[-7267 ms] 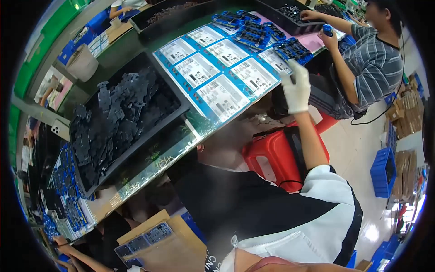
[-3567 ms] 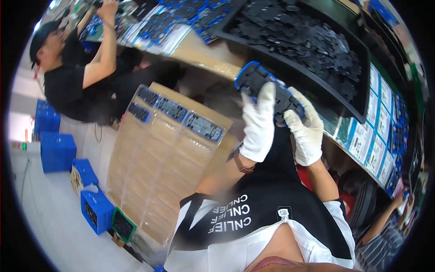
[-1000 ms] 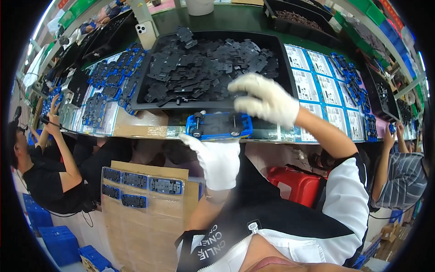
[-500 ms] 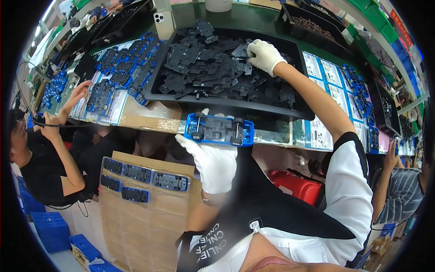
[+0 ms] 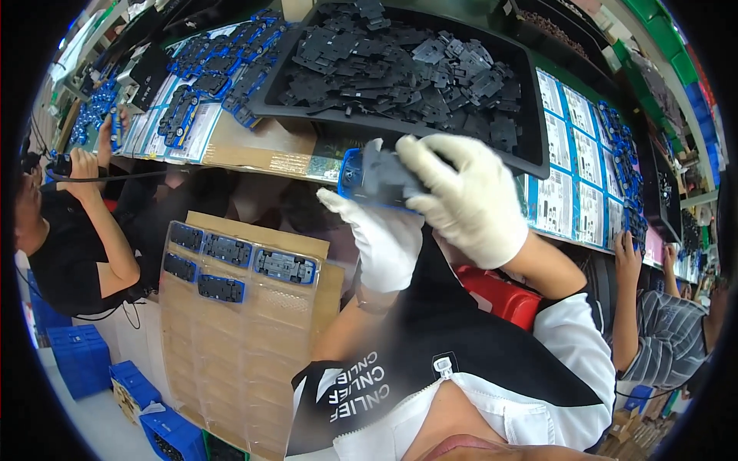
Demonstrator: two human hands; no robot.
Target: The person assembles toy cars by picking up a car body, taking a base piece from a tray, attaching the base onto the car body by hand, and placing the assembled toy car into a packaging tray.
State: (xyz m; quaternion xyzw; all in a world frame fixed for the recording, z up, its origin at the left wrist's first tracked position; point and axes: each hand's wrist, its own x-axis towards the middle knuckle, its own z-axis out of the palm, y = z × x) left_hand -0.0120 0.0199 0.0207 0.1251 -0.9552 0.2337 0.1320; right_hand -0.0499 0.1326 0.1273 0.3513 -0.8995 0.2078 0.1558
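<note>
In front of the bench, my white-gloved left hand [image 5: 384,246] holds an upturned blue toy car body [image 5: 350,175] from below. A black plastic chassis plate [image 5: 388,177] lies over the underside of the car, between my two hands. My right hand [image 5: 478,203], also gloved, has its fingers closed on the plate's right end and covers that side of the car. The wheels are hidden. Just beyond my hands stands a large black tray [image 5: 540,146] heaped with loose black chassis plates [image 5: 407,65].
At lower left, a clear blister tray on cardboard [image 5: 238,361] holds several blue cars with black undersides. More blue cars [image 5: 181,115] lie on the bench at left and right [image 5: 619,146]. People work on both sides. A red stool [image 5: 503,296] stands below the bench.
My right hand has come from the parts heap to the car with a chassis plate, now over its underside. The view has shifted, and the left person's hand now holds a blue piece.
</note>
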